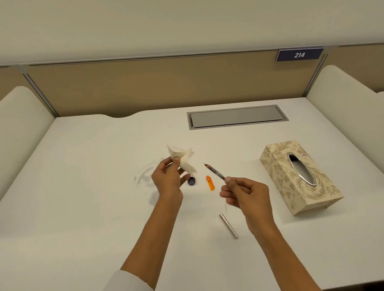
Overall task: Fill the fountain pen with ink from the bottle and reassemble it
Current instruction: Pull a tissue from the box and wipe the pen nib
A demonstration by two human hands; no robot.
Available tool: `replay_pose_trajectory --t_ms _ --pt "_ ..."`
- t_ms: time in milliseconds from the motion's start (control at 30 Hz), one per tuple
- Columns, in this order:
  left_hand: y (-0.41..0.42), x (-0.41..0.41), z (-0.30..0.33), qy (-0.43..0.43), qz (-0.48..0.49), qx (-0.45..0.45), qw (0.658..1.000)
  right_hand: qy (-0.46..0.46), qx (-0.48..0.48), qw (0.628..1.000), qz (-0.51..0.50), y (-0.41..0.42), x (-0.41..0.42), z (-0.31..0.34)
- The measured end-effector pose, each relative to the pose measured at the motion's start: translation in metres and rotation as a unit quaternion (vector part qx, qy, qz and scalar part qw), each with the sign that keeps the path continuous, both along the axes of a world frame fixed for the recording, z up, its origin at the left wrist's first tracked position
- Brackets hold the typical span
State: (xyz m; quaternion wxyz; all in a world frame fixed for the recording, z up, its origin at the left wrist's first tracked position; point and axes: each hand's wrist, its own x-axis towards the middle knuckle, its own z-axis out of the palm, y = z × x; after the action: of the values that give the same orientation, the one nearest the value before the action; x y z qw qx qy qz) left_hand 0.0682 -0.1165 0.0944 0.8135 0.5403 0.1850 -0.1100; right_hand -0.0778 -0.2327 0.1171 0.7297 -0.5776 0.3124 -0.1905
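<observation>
A crumpled white tissue (183,160) is pinched between the thumb and fingers of the left hand (168,179), raised above the white desk (78,194). Just right of that hand a small dark bottle cap (191,180) lies on the desk, and beside it an orange pen part (210,182). The pen's inner section (214,172), nib pointing up and left, is gripped at its rear end by the closed fingertips of the right hand (243,193). A silver pen barrel (228,225) lies on the desk below that hand. Further right a floral tissue box (298,176) rests. A blue plate on the partition is marked "214" (299,55). The ink bottle cannot be made out.
</observation>
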Motion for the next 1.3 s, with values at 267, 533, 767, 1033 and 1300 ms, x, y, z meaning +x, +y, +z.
replay_pose_trajectory --t_ms 267,533,767,1033,1300 --pt "-0.005 -0.017 -0.008 -0.069 0.026 0.097 0.992 -0.042 0.047 0.998 -0.028 0.031 0.015 0.007" --pt "-0.004 -0.03 0.004 -0.036 -0.007 -0.008 0.999 -0.022 -0.049 0.995 -0.084 0.053 0.032 -0.011" --pt "0.007 -0.023 0.004 -0.008 -0.09 -0.205 0.975 -0.018 -0.088 0.992 -0.091 0.049 0.038 -0.017" --pt "0.002 -0.015 0.002 -0.013 -0.12 -0.19 0.974 -0.03 -0.169 0.983 -0.066 0.05 0.04 -0.018" --pt "-0.003 -0.008 0.003 0.02 -0.11 -0.227 0.967 -0.064 -0.357 0.931 -0.031 0.048 0.046 -0.017"
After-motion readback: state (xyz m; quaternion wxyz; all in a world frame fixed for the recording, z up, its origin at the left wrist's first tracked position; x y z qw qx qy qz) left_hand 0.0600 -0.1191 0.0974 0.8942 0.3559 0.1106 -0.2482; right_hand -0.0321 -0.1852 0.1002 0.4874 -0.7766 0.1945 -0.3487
